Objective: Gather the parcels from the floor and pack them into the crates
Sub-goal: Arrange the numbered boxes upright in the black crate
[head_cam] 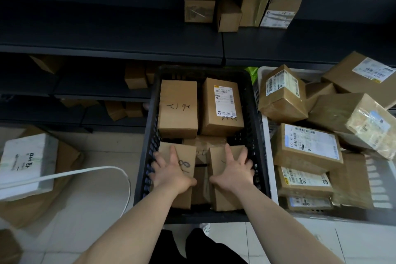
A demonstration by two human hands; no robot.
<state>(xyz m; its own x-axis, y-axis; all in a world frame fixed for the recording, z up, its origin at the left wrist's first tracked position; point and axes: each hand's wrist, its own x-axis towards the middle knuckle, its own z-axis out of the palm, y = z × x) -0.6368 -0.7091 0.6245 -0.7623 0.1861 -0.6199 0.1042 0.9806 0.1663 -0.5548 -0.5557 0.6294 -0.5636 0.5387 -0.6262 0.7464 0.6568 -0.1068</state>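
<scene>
Left hand (171, 172): fingers splayed flat on a small brown cardboard parcel (182, 198). Right hand (233, 170): likewise splayed on the neighbouring brown parcel (225, 199). Both parcels sit at the near end of the black perforated plastic crate (147, 135). Behind them: pen-marked brown box (177, 109). To the right: white plastic crate (377, 178), heaped.

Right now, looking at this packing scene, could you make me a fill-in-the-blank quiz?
1. The centre crate, where the left hand and right hand rest on cardboard boxes, is ___.
2. The neighbouring crate, heaped with labelled parcels, is ___.
3. The foam box lies on the floor on the person's ___ side.
Missing: black; white; left.
</scene>
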